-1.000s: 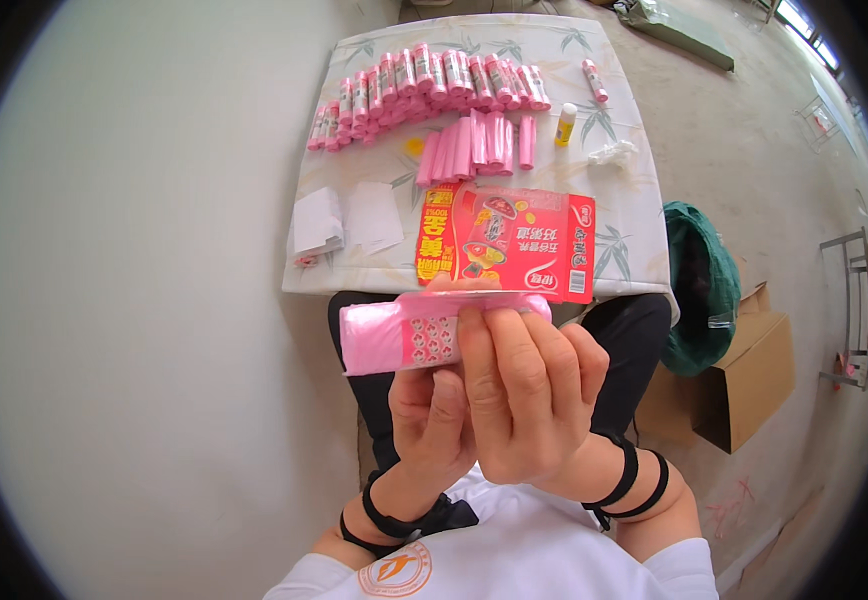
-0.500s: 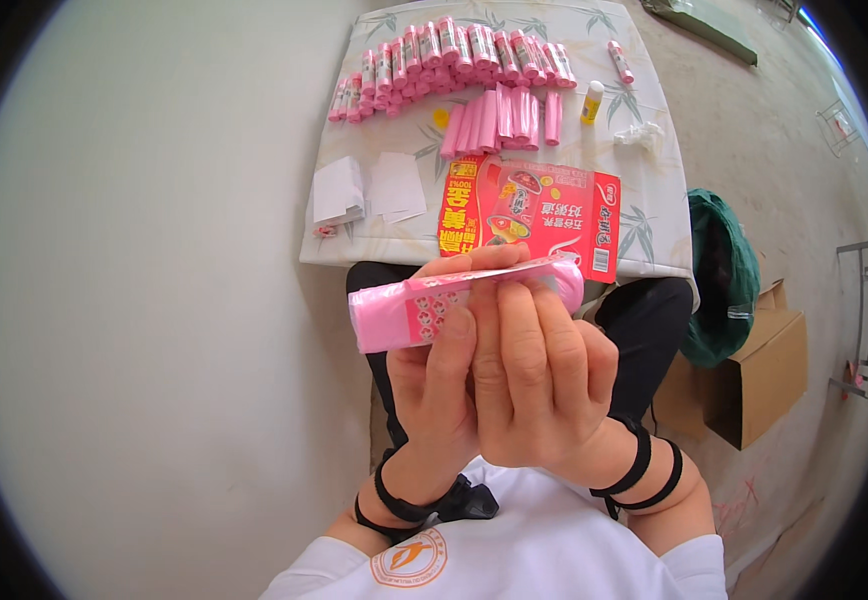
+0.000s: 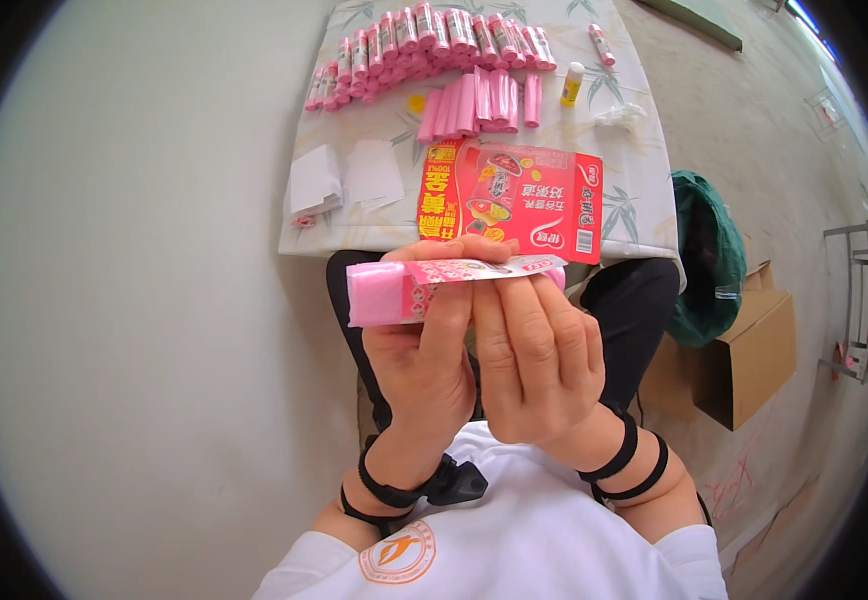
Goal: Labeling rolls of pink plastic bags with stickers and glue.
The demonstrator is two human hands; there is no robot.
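The pink roll (image 3: 424, 290) now sits level, its printed label wrapped further round. Left hand (image 3: 424, 360) and right hand (image 3: 539, 365) both grip it closed. Beyond, on the tabletop (image 3: 644, 190): a flattened red carton (image 3: 514, 200), then rows of pink rolls (image 3: 434, 40).

Left hand (image 3: 424, 350) and right hand (image 3: 539, 355) raised side by side, fingers curled closed, wrists banded

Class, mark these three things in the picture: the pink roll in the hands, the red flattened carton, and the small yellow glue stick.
pink roll (image 3: 379, 293), head view, bare left end.
red flattened carton (image 3: 534, 200), head view, middle panel.
yellow glue stick (image 3: 573, 84), head view, body.
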